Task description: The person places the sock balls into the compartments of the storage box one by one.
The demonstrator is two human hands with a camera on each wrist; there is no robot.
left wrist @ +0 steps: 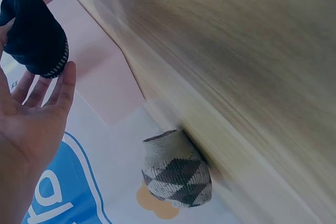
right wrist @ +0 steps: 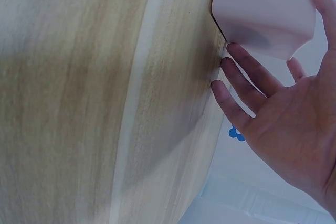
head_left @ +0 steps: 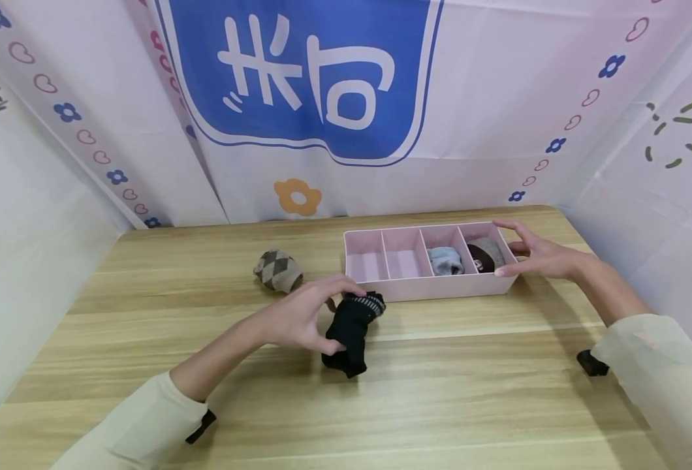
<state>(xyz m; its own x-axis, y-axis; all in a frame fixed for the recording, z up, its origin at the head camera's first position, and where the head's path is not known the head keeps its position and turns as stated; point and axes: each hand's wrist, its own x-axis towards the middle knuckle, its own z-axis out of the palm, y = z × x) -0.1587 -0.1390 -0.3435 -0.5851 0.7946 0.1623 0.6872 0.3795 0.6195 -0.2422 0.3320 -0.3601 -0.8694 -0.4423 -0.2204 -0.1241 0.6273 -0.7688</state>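
Sleeves frame the table (head_left: 146, 405). Left hand (head_left: 299, 320) pinches a black sock (head_left: 350, 329), soft and light, best gripped mid-bundle; an argyle sock (head_left: 278, 269) lies beyond it. Right hand (head_left: 536, 256), fingers spread, touches the pink tray's (head_left: 440, 287) end.

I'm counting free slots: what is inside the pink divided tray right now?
The pink tray has four compartments. The two left ones look bare; the third holds a light grey-blue sock bundle, the rightmost a dark brown bundle. Anything beneath the bundles is hidden.

backdrop banner (head_left: 299, 78) | big white chars on blue, approx "米句" | no other legible txt
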